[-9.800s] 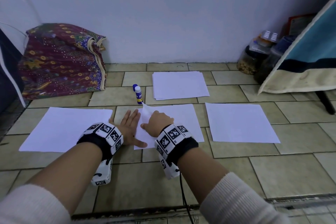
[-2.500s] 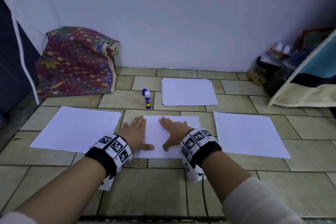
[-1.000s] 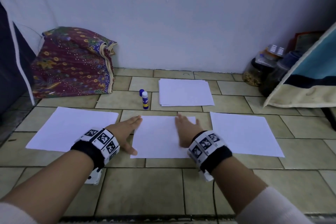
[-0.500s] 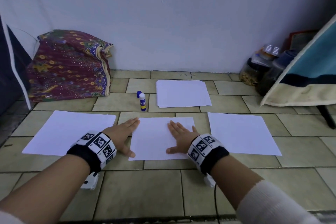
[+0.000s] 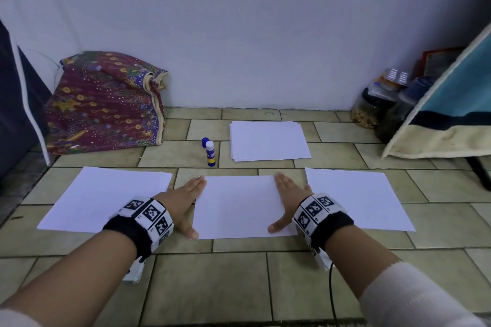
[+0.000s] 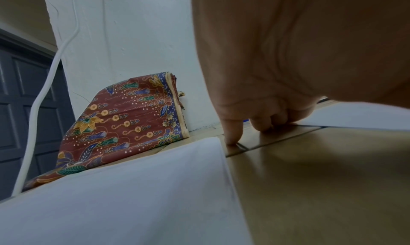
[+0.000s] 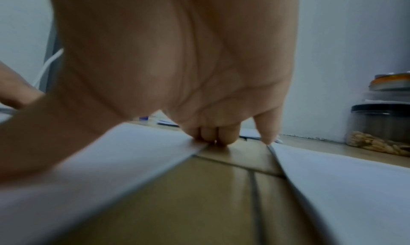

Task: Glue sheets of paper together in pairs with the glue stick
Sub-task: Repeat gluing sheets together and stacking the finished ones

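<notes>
White middle sheet [image 5: 237,207] lies flat on the floor tiles [image 5: 212,281], long axis running left-right, with the left hand [image 5: 183,200] at its left edge and the right hand [image 5: 288,200] on its right edge, both grips flat and holding nothing. The glue stick [image 5: 210,153] stands upright just beyond the sheet's far-left corner, so I'd say the left hand's nearer.

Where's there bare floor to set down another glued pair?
Bare tile lies in front of the middle sheet, between the forearms, and right of the paper stack up to the jars. The row with the left sheet and right sheet is crowded; only narrow gaps hold the left hand and right hand.
</notes>
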Demonstrator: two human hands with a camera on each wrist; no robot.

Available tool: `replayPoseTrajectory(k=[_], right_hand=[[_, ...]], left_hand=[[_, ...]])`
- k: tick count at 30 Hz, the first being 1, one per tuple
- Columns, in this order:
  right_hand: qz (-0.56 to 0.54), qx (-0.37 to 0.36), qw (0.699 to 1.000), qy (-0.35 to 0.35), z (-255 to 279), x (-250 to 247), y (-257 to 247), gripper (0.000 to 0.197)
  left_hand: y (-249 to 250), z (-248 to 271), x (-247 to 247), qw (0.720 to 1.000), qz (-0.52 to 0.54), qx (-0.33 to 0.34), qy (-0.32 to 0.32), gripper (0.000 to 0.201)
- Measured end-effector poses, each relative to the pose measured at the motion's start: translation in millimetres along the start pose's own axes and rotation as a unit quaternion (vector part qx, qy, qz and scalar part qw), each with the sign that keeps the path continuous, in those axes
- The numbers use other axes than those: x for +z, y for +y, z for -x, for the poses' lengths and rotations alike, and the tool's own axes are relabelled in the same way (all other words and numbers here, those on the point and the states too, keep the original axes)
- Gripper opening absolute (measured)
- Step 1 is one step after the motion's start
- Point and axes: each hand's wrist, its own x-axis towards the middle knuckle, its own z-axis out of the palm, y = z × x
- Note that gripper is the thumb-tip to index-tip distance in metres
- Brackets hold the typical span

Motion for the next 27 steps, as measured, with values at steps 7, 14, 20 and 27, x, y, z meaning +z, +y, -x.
replayPoseTrajectory(k=[7,14,20,27], right_hand=[[0.015,0.004,1.0,0.021,4,-5,-5,0.138],[-0.074,-0.007,0.994,0.081,13,-10,-11,0.142],[-0.409,-0.043,0.901,0.139,26,-15,1,0.122],[-0.454,-0.05,0.884,0.098,38,4,-4,0.041]], left_hand=[[2,-2,-3,0.999,-0.024,-0.007,-0.019,0.136],[3,-3,-2,0.999,-0.029,-0.008,-0.021,0.137],[2,-4,0,0.999,-0.03,-0.01,-0.015,0.137],[2,-6,0,0.999,-0.027,-0.016,-0.014,0.138]])
